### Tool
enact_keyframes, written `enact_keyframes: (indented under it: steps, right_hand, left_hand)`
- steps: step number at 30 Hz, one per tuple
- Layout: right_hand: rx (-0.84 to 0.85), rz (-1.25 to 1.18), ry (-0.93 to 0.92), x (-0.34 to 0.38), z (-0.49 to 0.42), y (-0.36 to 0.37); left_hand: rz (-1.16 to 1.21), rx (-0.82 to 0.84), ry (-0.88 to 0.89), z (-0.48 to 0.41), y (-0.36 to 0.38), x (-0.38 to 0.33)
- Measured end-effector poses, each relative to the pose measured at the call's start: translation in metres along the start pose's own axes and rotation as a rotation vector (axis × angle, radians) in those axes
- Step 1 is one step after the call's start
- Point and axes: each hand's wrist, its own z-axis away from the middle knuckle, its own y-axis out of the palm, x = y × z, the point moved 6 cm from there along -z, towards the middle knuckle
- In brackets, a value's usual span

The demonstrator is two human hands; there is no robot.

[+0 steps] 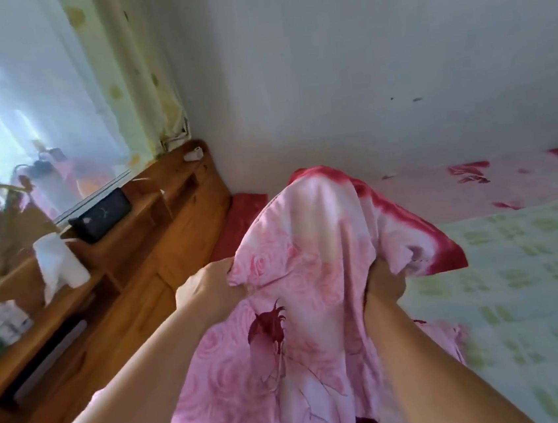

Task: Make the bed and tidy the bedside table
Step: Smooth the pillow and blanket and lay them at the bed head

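While the left hand and right hand clutch the cover, it looks soft, light and limp; grip corners.

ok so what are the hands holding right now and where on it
Both hands hold the pink rose-print pillow: the left hand grips its left edge, the right hand grips its right side, fingers hidden under the fabric.
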Motion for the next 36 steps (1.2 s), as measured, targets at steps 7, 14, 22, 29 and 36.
enact_keyframes:
  steps: [7,14,22,29,36]
  right_hand:
    - [-0.02,0.278,-0.044,-0.028,0.027,0.05]
    - [0.085,0.313,-0.046,-0.087,0.068,0.117]
    - [0.113,0.403,-0.043,-0.159,0.097,0.181]
    - [0.112,0.421,-0.087,-0.198,0.095,0.238]
    - [0.106,0.936,0.101,-0.281,0.045,0.255]
  left_hand:
    - [0.094,0.041,-0.203,0.029,0.009,0.085]
    - [0.223,0.071,-0.402,0.071,0.021,0.189]
    - [0.317,0.091,-0.544,0.088,0.05,0.288]
    - [0.563,0.145,-0.642,0.062,0.061,0.359]
    - [0.13,0.469,-0.731,0.041,0.115,0.431]
